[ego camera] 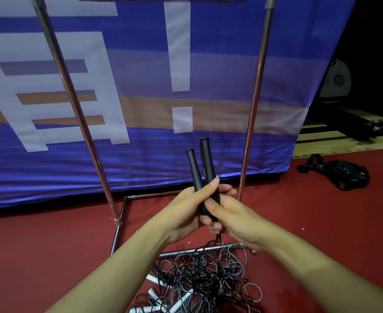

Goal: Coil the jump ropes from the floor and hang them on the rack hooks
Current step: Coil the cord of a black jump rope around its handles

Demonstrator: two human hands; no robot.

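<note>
On the red floor (39, 256) nearest the camera lies a tangle of jump ropes (206, 276). Above it, the left hand (186, 213) and right hand (233, 215) both grip two black handles (203, 163), which stick up past the fingers. Beyond stands the metal rack (257, 86).

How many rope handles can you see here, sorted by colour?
Black handles, held upright together by the left hand and right hand: 2
White handles showing in the tangled rope pile on the floor: about 5; some may be hidden
Total: about 7
</note>
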